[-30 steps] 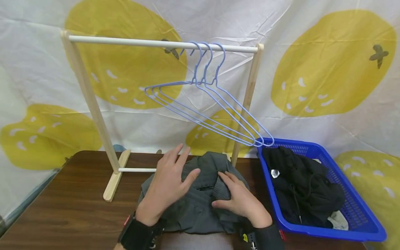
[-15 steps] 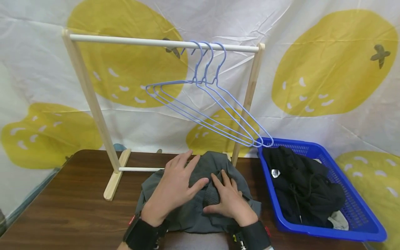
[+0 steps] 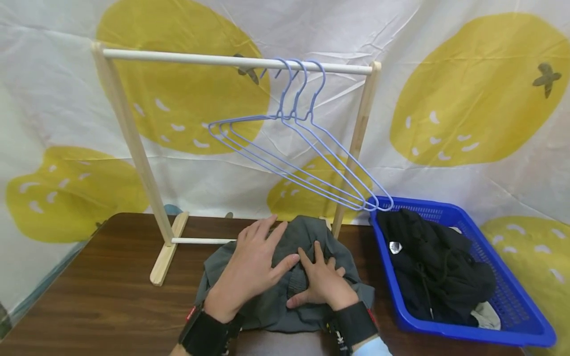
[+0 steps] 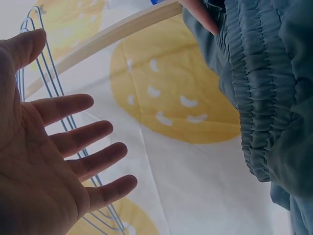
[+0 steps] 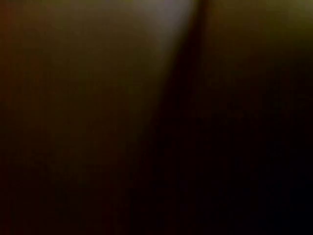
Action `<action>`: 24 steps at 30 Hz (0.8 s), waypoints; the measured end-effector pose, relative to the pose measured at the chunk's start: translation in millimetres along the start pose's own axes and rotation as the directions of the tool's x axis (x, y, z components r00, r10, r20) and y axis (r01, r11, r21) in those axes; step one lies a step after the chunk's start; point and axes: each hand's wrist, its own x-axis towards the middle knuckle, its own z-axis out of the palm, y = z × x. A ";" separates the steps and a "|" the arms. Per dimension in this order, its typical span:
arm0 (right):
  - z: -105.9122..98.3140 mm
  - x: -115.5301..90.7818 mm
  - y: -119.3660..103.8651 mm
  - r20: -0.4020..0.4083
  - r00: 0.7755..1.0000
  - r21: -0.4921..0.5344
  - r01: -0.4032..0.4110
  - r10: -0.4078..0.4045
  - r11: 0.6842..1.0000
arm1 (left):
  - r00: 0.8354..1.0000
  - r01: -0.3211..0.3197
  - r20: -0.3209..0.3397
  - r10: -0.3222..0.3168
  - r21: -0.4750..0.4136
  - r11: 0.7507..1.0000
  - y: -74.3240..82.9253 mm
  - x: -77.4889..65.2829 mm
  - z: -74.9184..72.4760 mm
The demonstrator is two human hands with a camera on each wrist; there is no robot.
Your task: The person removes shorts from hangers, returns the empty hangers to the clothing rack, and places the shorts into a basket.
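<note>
A dark grey garment [image 3: 307, 230] lies crumpled on the table in front of me. Its gathered elastic band [image 4: 254, 88] shows clearly at the right of the left wrist view. My left hand [image 3: 249, 262] is over the garment's left part, fingers straight and spread, holding nothing; the left wrist view shows its bare palm. With spread fingers, my right hand [image 3: 327, 282] rests on the middle of the garment beside a ribbed patch [image 3: 297, 282]. The right wrist view is too dark and blurred to make anything out.
Behind the garment stands a wooden rack [image 3: 133, 143] with several blue wire hangers [image 3: 329, 163] on its white rail [image 3: 191, 58]. A blue basket [image 3: 530, 296] holding black clothing [image 3: 441, 267] is at the right of the brown table [image 3: 98, 291]. A patterned cloth [image 3: 338, 29] hangs behind.
Both hands have shifted: the left slightly right, the right leftward across the garment with its fingers spreading wider. More of the garment's right edge shows. The rack and basket stay put.
</note>
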 end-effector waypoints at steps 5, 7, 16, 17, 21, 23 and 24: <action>-4.7 9.1 -9.6 0.054 0.997 -0.090 -0.048 0.053 0.995 | 1.000 0.008 0.005 -0.008 -0.009 1.000 0.4 0.3 -0.2; -4.9 11.4 -13.1 0.072 0.995 -0.124 -0.064 0.073 0.990 | 1.000 0.010 0.008 -0.010 -0.013 1.000 0.4 0.1 -0.2; 2.7 19.0 -19.4 0.109 0.984 -0.275 -0.105 0.139 0.956 | 1.000 0.016 0.007 -0.016 -0.007 1.000 -0.7 -0.5 1.0; 2.9 19.7 -20.0 0.110 0.984 -0.281 -0.108 0.144 0.954 | 1.000 0.018 0.009 -0.018 -0.006 1.000 -0.8 -0.6 1.1; 3.3 19.3 -21.5 0.090 0.987 -0.285 -0.106 0.137 0.953 | 1.000 0.025 0.014 -0.025 0.000 1.000 -1.3 -0.4 0.4; 3.1 17.3 -21.6 0.068 0.990 -0.270 -0.098 0.120 0.958 | 0.999 0.029 0.019 -0.029 -0.001 1.000 -1.7 0.0 -0.3; 3.1 16.4 -21.5 0.056 0.992 -0.260 -0.093 0.111 0.961 | 0.999 0.030 0.019 -0.030 0.003 1.000 -1.8 0.2 -0.5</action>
